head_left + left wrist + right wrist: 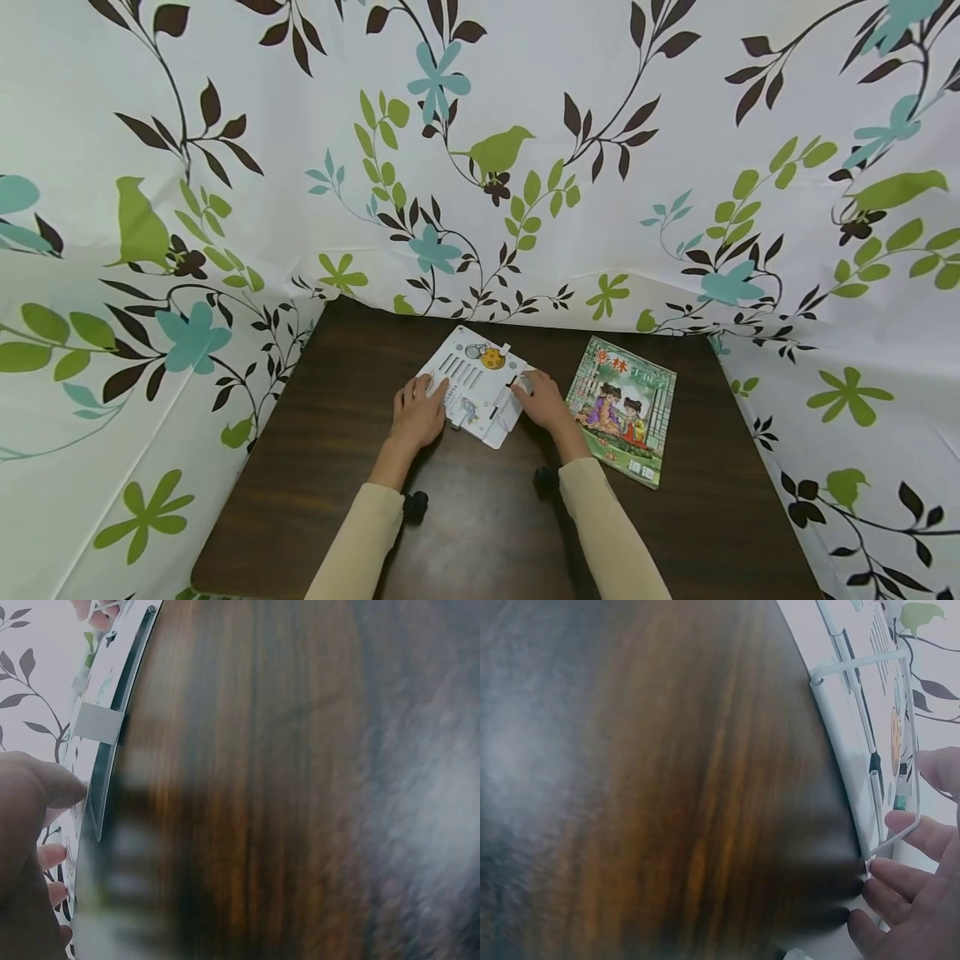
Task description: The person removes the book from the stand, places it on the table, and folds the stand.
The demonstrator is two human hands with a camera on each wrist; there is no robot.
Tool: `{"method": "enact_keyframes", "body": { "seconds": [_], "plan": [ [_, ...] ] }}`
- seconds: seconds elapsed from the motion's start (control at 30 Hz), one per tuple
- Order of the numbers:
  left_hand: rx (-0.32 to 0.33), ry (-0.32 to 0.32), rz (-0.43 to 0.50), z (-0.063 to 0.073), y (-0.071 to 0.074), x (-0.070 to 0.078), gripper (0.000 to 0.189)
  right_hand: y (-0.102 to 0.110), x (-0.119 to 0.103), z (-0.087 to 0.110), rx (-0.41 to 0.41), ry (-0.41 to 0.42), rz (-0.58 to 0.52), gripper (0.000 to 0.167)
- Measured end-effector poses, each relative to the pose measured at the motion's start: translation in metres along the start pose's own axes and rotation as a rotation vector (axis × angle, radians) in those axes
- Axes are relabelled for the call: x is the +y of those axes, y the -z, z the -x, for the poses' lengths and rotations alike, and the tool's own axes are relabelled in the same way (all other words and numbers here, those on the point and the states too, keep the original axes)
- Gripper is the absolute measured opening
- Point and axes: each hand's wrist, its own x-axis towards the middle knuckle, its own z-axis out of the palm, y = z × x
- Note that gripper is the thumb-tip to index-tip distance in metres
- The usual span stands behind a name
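Observation:
A white book stand (474, 385) printed with a cartoon planet and astronaut lies flat and angled on the table. My left hand (418, 412) holds its left edge; in the left wrist view the thumb (64, 786) lies against the edge, with other fingertips below it. At the opposite side my right hand (546, 404) pinches a white wire bracket (862, 662) between thumb and index finger. The bracket stands raised off the stand's face, while the other fingers of that hand curl low near the stand's edge.
A magazine (626, 408) with two cartoon figures on its green cover lies right of the stand, close to my right forearm. The dark wooden table (330, 467) backs onto a white cloth (510, 275) printed with leaves and birds.

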Motion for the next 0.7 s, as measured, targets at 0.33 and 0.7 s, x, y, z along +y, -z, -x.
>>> {"method": "enact_keyframes", "body": {
  "seconds": [0.33, 0.7],
  "plan": [
    [-0.005, -0.037, -0.036, -0.012, -0.002, -0.011, 0.051, -0.003, -0.001, 0.010, 0.015, 0.047, -0.001, 0.053],
    [-0.090, -0.024, -0.015, -0.031, 0.017, -0.015, 0.052, -0.016, 0.005, 0.032, 0.061, 0.001, 0.096, 0.061]
  ]
}}
